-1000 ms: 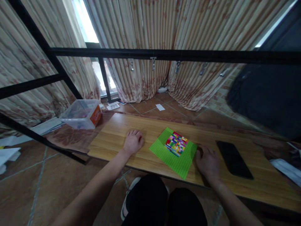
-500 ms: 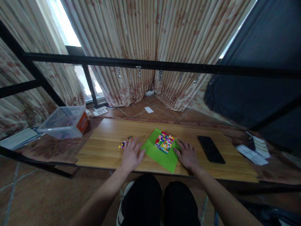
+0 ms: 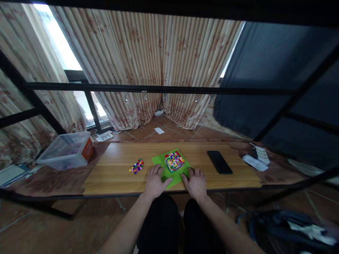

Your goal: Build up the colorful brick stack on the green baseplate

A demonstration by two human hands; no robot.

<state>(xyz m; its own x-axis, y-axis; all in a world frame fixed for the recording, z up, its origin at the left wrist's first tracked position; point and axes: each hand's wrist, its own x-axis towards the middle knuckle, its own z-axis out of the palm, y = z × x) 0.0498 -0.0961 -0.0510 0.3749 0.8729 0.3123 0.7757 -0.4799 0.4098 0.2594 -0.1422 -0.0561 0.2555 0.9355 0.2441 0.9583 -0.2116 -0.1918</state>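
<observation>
A block of many-coloured toy bricks (image 3: 174, 161) stands on a green baseplate (image 3: 159, 159), which lies turned on the wooden board. My left hand (image 3: 155, 181) rests on the plate's near left edge with its fingers spread. Over the near right edge lies my right hand (image 3: 195, 181), fingers also apart. Neither hand holds anything, and both are clear of the brick block. A small pile of loose bricks (image 3: 137, 166) sits on the board to the left of my left hand.
A black phone (image 3: 219, 162) lies on the board's right part. Left of the board (image 3: 106, 176) stands a clear plastic box (image 3: 63, 158) with an orange label. Papers (image 3: 255, 162) lie at the right. A dark metal bar (image 3: 185, 90) crosses beyond the board.
My left hand has moved right, off the loose bricks and onto the baseplate's edge. The plate and brick block have turned a little. The camera view has shifted.
</observation>
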